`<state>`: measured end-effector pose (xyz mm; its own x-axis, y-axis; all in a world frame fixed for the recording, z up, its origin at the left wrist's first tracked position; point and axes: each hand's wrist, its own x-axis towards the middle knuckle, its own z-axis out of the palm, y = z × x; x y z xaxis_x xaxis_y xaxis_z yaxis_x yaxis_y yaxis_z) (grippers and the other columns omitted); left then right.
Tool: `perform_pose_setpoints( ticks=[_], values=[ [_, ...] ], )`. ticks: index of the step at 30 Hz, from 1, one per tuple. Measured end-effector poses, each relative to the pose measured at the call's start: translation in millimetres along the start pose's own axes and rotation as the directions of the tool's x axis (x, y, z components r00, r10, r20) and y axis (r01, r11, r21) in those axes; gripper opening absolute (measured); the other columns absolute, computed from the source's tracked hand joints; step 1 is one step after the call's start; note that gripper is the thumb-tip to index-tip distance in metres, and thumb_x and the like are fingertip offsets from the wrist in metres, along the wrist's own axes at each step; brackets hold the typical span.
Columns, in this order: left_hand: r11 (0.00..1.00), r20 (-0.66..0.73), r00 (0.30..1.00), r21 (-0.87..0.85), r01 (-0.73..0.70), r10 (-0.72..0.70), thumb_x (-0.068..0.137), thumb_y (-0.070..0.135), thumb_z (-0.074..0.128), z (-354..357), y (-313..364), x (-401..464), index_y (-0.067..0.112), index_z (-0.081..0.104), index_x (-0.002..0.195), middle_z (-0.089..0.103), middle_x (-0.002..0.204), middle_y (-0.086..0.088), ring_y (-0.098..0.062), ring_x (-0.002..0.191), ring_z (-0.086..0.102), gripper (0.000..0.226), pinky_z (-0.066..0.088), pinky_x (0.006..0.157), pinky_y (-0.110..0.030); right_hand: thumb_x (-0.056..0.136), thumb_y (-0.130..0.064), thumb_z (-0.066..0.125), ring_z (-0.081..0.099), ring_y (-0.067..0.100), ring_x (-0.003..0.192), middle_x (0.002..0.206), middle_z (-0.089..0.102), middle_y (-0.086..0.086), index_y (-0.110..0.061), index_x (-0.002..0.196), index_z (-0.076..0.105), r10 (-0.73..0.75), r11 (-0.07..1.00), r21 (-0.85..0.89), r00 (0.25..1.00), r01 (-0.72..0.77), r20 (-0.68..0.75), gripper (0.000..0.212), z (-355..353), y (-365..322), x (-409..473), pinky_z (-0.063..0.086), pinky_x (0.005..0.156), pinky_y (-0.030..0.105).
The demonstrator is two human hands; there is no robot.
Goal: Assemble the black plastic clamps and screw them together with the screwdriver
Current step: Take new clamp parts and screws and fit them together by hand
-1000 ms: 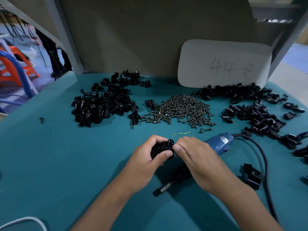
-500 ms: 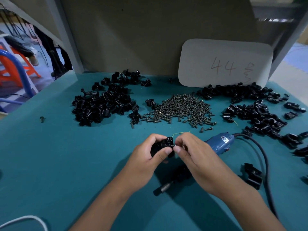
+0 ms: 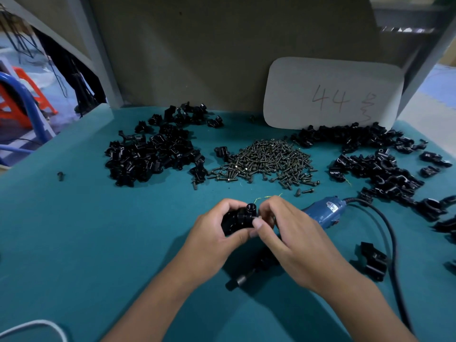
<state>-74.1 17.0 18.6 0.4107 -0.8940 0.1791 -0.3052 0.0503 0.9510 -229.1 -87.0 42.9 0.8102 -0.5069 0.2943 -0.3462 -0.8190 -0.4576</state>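
Observation:
My left hand [image 3: 212, 233] grips a black plastic clamp [image 3: 238, 218] above the teal table, thumb and fingers curled round it. My right hand [image 3: 288, 233] pinches the clamp's right side with thumb and fingertips; what lies between those fingertips is hidden. The blue electric screwdriver [image 3: 323, 213] lies on the table under my right hand, its metal tip [image 3: 240, 280] pointing toward me. A heap of dark screws [image 3: 266, 161] sits just beyond my hands.
Piles of black clamp parts lie at the left [image 3: 153, 154] and at the right [image 3: 375, 166]. A single clamp [image 3: 372, 260] rests beside the screwdriver's black cord [image 3: 392, 243]. A white card [image 3: 333, 92] marked 44 leans on the back wall. A white cable [image 3: 37, 327] crosses the near left corner.
Both hands have lifted the clamp slightly and drawn closer together; my right fingertips have shifted on the clamp's right side. The screwdriver has not moved.

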Motion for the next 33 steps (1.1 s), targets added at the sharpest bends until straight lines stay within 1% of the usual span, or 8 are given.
perform_pose_setpoints(
  ticks=[2, 5, 9, 14, 18, 21, 27, 33],
  values=[
    [1.000, 0.011, 1.000, -0.014, 0.003, -0.003, 0.075, 0.048, 0.076, 0.0, -0.9, -0.9, 0.030, 0.064, 0.107, 0.073, 0.098, 0.009, -0.011, 0.090, 0.069, 0.038, 0.056, 0.088, -0.042, 0.100, -0.058, 0.025, 0.044, 0.003, 0.083, 0.090, 0.043, -0.020, -0.039, 0.091, 0.034, -0.031, 0.999, -0.015, 1.000, 0.031, 0.004, 0.022, -0.5, 0.6, -0.2, 0.037, 0.066, 0.030],
    [1.000, 0.016, 1.000, -0.024, 0.004, -0.004, 0.073, 0.049, 0.076, 0.8, -1.6, -1.4, 0.032, 0.064, 0.105, 0.072, 0.096, 0.008, -0.015, 0.086, 0.069, 0.039, 0.056, 0.087, -0.047, 0.102, -0.060, 0.017, 0.044, 0.002, 0.084, 0.089, 0.044, -0.019, -0.037, 0.086, 0.034, -0.021, 1.000, -0.010, 1.000, 0.021, 0.005, 0.034, 2.1, 0.8, 2.5, 0.038, 0.065, 0.031],
    [1.000, 0.024, 1.000, -0.020, 0.017, -0.016, 0.070, 0.051, 0.076, 0.3, -0.8, 0.5, 0.038, 0.063, 0.102, 0.072, 0.095, 0.008, -0.016, 0.083, 0.070, 0.037, 0.058, 0.084, -0.044, 0.101, -0.065, 0.012, 0.043, 0.003, 0.076, 0.076, 0.045, -0.015, -0.038, 0.076, 0.031, 0.007, 0.998, -0.058, 0.999, -0.009, -0.037, 0.042, 5.7, -0.1, 4.4, 0.036, 0.061, 0.035],
    [1.000, 0.012, 1.000, -0.015, 0.018, -0.017, 0.073, 0.049, 0.077, 0.4, -1.4, 1.2, 0.039, 0.061, 0.102, 0.071, 0.092, 0.012, -0.013, 0.084, 0.068, 0.034, 0.057, 0.085, -0.042, 0.105, -0.055, 0.023, 0.038, 0.002, 0.082, 0.087, 0.042, -0.018, -0.037, 0.089, 0.038, -0.060, 0.992, -0.112, 0.998, 0.056, -0.032, 0.028, 0.9, 1.2, 1.9, 0.040, 0.065, 0.032],
    [1.000, -0.023, 1.000, 0.019, -0.005, 0.005, 0.075, 0.049, 0.076, 1.5, -0.6, -2.0, 0.034, 0.062, 0.105, 0.071, 0.092, 0.013, -0.015, 0.087, 0.068, 0.037, 0.055, 0.087, -0.047, 0.104, -0.057, 0.010, 0.038, 0.009, 0.078, 0.081, 0.041, -0.015, -0.035, 0.082, 0.031, -0.034, 0.985, -0.168, 0.999, 0.036, 0.013, 0.038, 3.3, 0.5, 4.7, 0.036, 0.062, 0.035],
    [0.998, -0.032, 0.999, 0.063, -0.012, 0.014, 0.078, 0.044, 0.076, 0.7, 1.2, -1.8, 0.030, 0.062, 0.107, 0.071, 0.093, 0.013, -0.012, 0.089, 0.068, 0.035, 0.054, 0.087, -0.043, 0.098, -0.064, 0.004, 0.043, 0.004, 0.067, 0.067, 0.044, -0.012, -0.041, 0.076, 0.032, 0.035, 0.987, -0.158, 0.999, -0.032, 0.017, 0.043, 6.3, -2.4, 6.1, 0.028, 0.055, 0.032],
    [0.998, -0.025, 1.000, 0.066, 0.017, -0.015, 0.079, 0.044, 0.076, 1.9, 2.3, -2.2, 0.033, 0.061, 0.105, 0.071, 0.096, 0.016, -0.005, 0.091, 0.067, 0.033, 0.054, 0.088, -0.038, 0.103, -0.055, 0.021, 0.039, 0.003, 0.077, 0.084, 0.045, -0.018, -0.038, 0.088, 0.033, -0.031, 0.991, -0.130, 1.000, 0.030, -0.003, 0.026, 0.9, -1.1, 0.9, 0.034, 0.060, 0.028],
    [0.998, -0.031, 0.999, 0.064, -0.012, 0.014, 0.079, 0.041, 0.076, 5.0, 1.3, -2.7, 0.031, 0.061, 0.106, 0.070, 0.096, 0.015, -0.008, 0.092, 0.067, 0.033, 0.055, 0.086, -0.036, 0.102, -0.062, 0.007, 0.040, 0.013, 0.069, 0.065, 0.044, -0.012, -0.031, 0.072, 0.030, 0.030, 0.983, -0.181, 0.999, -0.037, -0.038, 0.048, 2.6, -3.8, 6.0, 0.033, 0.056, 0.035]
  ],
)
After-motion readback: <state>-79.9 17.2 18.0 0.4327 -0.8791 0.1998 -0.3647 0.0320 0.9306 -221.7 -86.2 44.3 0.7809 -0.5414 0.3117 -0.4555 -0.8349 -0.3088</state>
